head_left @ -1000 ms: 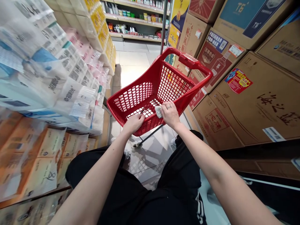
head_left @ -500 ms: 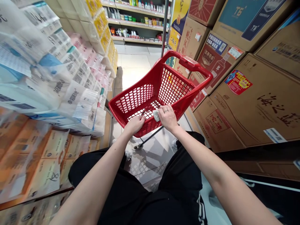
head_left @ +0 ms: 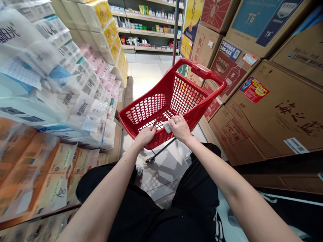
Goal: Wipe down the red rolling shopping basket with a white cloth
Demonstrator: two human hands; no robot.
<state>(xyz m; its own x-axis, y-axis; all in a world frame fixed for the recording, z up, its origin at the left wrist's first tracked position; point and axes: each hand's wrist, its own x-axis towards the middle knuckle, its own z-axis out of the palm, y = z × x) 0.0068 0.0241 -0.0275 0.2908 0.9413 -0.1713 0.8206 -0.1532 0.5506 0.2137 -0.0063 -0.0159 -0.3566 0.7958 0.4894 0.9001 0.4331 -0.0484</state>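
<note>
A red plastic shopping cart [head_left: 148, 112] with a lattice basket stands in front of me, its handle toward the far right. My left hand [head_left: 145, 135] is closed over the basket's near rim. Close beside it, my right hand [head_left: 179, 127] presses a crumpled whitish cloth or tissue [head_left: 167, 126] against the same rim. Its fingers are bent over the wad, and a ring shows on one of them. The basket's lattice floor shows between its walls.
Bagged tissue packs [head_left: 83, 104] and orange packs [head_left: 27, 164] crowd the left side. Stacked cartons [head_left: 267, 114] line the right. A thin metal pole [head_left: 176, 33] rises beyond the cart, before shelves of bottles [head_left: 156, 30]. A cart wheel [head_left: 150, 160] rests on the tiled floor near my feet.
The view has shifted slightly, so the cart sits a little lower in it. Both hands remain at the near rim, the right one with the wad.
</note>
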